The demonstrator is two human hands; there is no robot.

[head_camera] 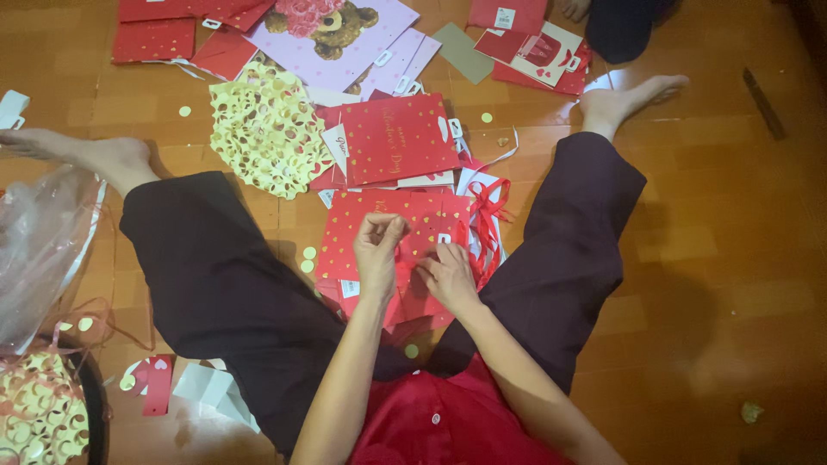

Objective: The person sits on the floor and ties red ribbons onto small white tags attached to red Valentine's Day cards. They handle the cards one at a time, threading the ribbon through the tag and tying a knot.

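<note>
Closest to the camera, a glossy red shirt [439,426] fills the bottom edge, cut off by the frame, with both bare forearms reaching forward over it. Between the spread legs in dark trousers [215,284] lies a flat red paper gift bag [362,228] sprinkled with small gold hearts; both hands work on it. Fingertips of the left hand [377,250] are pinched together and raised a little above the bag, though what they grip is too thin to make out. Pressed low against the bag just beside it, the right hand [448,277] has its fingers curled shut, covering whatever they hold. Red ribbon [484,220] loops in a tangle at the bag's right edge, over white card. Small round paper dots [307,258] lie on the polished orange wooden floor [732,241]. At the left edge a crinkled clear plastic bag [39,241] is partly out of frame, and below it a gold punched sheet [39,413] sits in a dark container, half cut off. Farther out, a second red bag [398,138] with gold script lies flat, beside a crumpled pale-yellow paper sheet [269,129] full of round holes. Beyond these, a pink bag with a teddy bear [332,34] and more red bags spread to the top edge, where another person's dark-clothed leg [620,26] is only partly visible.
</note>
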